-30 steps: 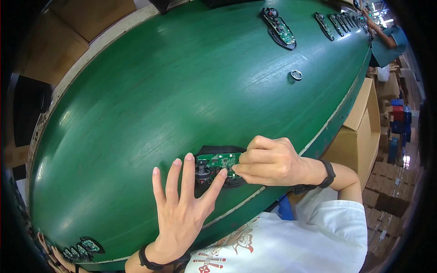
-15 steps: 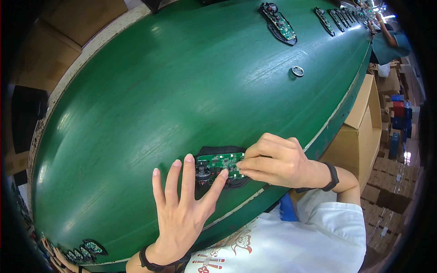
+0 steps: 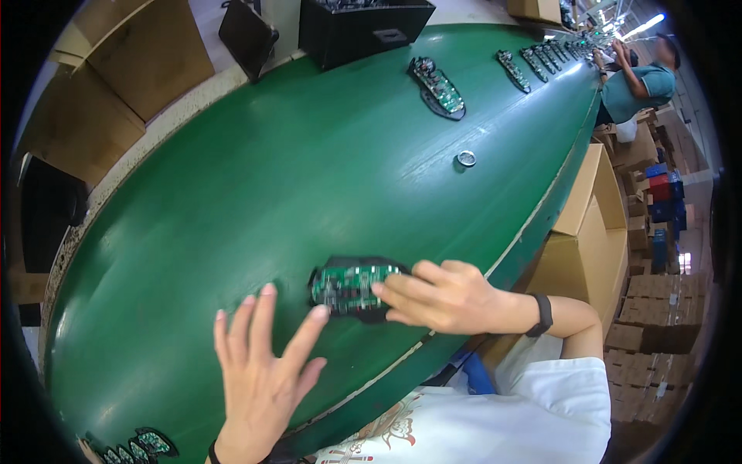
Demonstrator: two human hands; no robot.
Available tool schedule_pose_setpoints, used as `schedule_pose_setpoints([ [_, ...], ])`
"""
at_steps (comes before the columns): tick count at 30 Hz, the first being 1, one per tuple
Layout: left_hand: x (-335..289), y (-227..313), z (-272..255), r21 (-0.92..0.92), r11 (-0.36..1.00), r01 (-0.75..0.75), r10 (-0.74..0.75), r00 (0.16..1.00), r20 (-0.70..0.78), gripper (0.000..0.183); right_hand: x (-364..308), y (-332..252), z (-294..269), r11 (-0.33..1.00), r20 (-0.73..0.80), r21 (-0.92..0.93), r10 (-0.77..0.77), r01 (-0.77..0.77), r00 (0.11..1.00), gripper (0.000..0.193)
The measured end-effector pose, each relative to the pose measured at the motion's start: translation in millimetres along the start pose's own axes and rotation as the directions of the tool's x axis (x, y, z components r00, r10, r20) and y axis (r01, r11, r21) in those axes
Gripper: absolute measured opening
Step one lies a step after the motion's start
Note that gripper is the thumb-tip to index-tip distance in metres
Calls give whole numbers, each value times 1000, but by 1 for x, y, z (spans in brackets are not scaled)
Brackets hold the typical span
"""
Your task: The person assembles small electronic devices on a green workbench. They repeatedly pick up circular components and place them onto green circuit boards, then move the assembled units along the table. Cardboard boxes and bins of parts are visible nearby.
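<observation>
In front of me on the green work surface lies a green circuit board (image 3: 344,288) in a black plastic housing (image 3: 363,263). My right hand (image 3: 444,298) is closed round the right end of this piece, its fingertips over the board; motion blurs the detail, and the hand hides that end. With fingers spread, my left hand (image 3: 267,363) is open just left of the board. Its index fingertip is at the housing's near left corner, and I cannot tell whether it touches.
Farther off lie a small round metallic part (image 3: 465,158) and another board in its housing (image 3: 439,89). More boards line up toward a person in teal (image 3: 638,89). A black bin (image 3: 363,31) stands at the far edge, a cardboard box (image 3: 587,232) to my right. Boards (image 3: 154,441) sit lower left.
The view has shifted, showing more of the far edge. My left hand has lifted off the board and moved left, while my right hand stays at its right end.
</observation>
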State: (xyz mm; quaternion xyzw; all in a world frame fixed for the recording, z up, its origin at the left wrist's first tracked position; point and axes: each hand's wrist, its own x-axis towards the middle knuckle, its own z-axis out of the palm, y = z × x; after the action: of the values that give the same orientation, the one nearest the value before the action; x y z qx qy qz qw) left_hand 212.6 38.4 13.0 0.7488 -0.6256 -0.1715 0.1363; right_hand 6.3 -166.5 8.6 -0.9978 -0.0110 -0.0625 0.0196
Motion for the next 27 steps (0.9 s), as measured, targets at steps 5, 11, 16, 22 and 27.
schedule_pose_setpoints([
  [5, -28, -17, -17, 134, 973, 187, -188, 982, -5, 84, 16, 57, 12, 967, -149, -74, 230, -243, 962, 38],
  [11, -59, -25, -23, 152, 951, 269, -273, 962, 5, 80, 31, 113, 21, 832, -158, -185, 501, -524, 851, 35],
  [16, -77, -34, -14, 154, 946, 284, -283, 959, -29, 73, 26, 101, -5, 795, -153, -105, 581, -597, 800, 38],
  [22, -77, -45, -2, 222, 948, 227, -212, 973, -90, 62, -34, 121, 3, 721, -3, -147, 684, -677, 729, 37],
  [27, -94, -46, 8, 325, 918, 226, -182, 970, -161, 60, -64, 156, 22, 781, -48, -98, 616, -617, 787, 37],
])
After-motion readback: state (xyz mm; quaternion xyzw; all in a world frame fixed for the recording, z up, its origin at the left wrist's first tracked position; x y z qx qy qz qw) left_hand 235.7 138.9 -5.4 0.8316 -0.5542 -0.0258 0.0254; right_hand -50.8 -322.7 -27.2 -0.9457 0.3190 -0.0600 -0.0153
